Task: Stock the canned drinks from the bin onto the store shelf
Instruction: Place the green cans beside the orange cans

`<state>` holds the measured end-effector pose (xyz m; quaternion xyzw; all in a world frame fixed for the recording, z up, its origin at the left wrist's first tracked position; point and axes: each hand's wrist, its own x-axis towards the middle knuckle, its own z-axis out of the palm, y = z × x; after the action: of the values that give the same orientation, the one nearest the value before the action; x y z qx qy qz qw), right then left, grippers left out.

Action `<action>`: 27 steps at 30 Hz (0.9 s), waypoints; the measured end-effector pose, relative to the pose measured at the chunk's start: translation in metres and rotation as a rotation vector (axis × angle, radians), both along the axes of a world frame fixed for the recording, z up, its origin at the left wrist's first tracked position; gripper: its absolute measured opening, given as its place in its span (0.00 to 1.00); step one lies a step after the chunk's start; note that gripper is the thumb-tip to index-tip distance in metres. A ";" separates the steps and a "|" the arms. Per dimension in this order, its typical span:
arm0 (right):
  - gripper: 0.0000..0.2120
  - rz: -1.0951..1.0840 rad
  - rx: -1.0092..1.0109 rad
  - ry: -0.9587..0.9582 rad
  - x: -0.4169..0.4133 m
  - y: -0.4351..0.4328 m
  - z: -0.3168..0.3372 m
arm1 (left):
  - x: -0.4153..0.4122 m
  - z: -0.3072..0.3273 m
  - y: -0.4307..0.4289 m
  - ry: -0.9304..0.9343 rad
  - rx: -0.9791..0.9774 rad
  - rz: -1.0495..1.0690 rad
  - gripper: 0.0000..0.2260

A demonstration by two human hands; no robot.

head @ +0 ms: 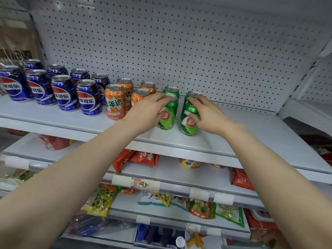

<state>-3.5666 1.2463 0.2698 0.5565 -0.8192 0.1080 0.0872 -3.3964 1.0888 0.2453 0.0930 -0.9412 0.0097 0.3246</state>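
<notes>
On the white top shelf stand several blue cola cans at the left, several orange soda cans in the middle and several green cans at the right. My left hand wraps the front left green can from its left side. My right hand grips the front right green can from the right, fingers over its top. Both cans stand upright on the shelf. Two more green cans stand behind them. The bin is not in view.
A pegboard back wall rises behind the cans. Lower shelves hold snack packets and bags, with price-tag strips along their edges. A brown bag stands at the far left. Bare shelf lies to the right of the green cans.
</notes>
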 end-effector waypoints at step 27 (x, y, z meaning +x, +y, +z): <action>0.27 0.250 -0.111 0.359 0.125 -0.015 -0.032 | 0.170 -0.038 -0.018 0.008 -0.043 0.095 0.20</action>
<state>-3.4415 1.2317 0.2381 0.6584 -0.7079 0.0618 0.2480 -3.2264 1.0703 0.2070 0.1308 -0.9339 0.0451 0.3296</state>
